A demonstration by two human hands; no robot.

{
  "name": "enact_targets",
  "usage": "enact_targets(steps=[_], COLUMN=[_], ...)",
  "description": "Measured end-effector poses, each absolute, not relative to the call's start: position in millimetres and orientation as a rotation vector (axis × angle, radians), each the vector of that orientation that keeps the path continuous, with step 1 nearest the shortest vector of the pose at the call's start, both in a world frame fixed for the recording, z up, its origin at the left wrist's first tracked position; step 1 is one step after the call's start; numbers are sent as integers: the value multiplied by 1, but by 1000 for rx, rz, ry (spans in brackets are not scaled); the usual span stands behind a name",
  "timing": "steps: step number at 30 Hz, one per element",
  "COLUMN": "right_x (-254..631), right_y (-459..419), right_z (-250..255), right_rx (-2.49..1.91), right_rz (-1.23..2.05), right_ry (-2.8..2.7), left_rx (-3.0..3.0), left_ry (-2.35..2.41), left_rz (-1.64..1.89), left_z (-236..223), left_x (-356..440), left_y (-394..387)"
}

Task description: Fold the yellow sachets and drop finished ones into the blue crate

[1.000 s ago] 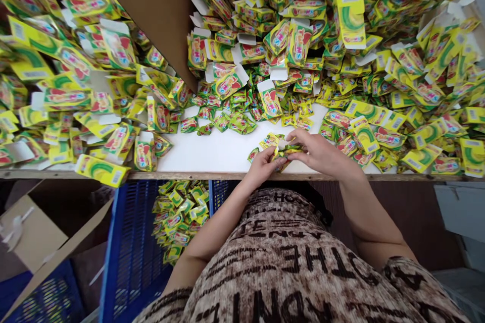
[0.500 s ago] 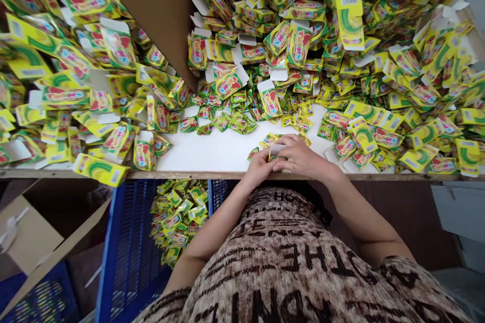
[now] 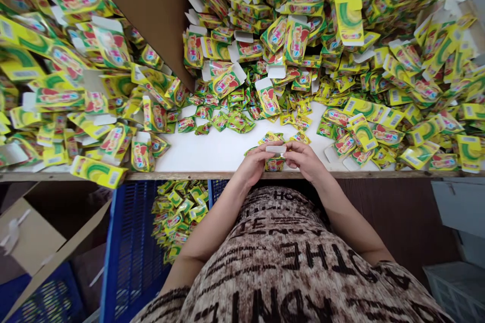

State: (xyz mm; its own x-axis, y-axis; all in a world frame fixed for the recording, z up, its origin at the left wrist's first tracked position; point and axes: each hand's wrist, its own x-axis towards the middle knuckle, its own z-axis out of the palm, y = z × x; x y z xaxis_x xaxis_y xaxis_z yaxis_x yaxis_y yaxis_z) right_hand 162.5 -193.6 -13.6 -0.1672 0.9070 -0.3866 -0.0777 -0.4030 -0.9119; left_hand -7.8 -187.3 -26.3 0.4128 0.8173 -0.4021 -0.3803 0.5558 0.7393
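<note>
A small yellow-green candy box (image 3: 275,164) is upright between my two hands at the table's front edge, its white end flap showing on top. Around its left side, my left hand (image 3: 253,165) is closed. My right hand (image 3: 306,159) has its bent fingertips on the right end of the flap. Just beyond the hands lie a few wrapped candies (image 3: 300,137), partly hidden by the fingers. More small wrapped candies (image 3: 227,120) are scattered farther back on the white tabletop (image 3: 204,154).
Piles of candy boxes, many with raised flaps, cover the left (image 3: 113,43) and the right (image 3: 364,133). A brown cardboard panel (image 3: 147,5) stands between heaps. Below the table edge, a blue crate (image 3: 129,242) holds filled-looking boxes (image 3: 180,217); an open carton (image 3: 34,237) sits left.
My right hand has moved off the top of the box to its right side, with its fingers now at the flap. The box's front has come into view between the hands.
</note>
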Motion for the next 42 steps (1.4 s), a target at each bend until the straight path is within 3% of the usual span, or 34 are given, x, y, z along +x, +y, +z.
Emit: enact_targets(steps=[5,15,30,42], right_x=[151,155,160,156], right_y=[-185,-179,-184,-202], right_z=[-10,-21,-23,-29], right_rx=[-1441,-1345,-1318,-1293], right_rz=[1073,1469,1456,971], right_ry=[-1334,-974,-1088,-1510], left_rx=[576,830,1048,1445], left_ry=[976,1122,1088,1008], left_rz=[1051,1149,1134,1070], left_z=[-30,-37,-43,-44], left_x=[0,1,-12,-25], left_y=[-185,-188,-181,-189])
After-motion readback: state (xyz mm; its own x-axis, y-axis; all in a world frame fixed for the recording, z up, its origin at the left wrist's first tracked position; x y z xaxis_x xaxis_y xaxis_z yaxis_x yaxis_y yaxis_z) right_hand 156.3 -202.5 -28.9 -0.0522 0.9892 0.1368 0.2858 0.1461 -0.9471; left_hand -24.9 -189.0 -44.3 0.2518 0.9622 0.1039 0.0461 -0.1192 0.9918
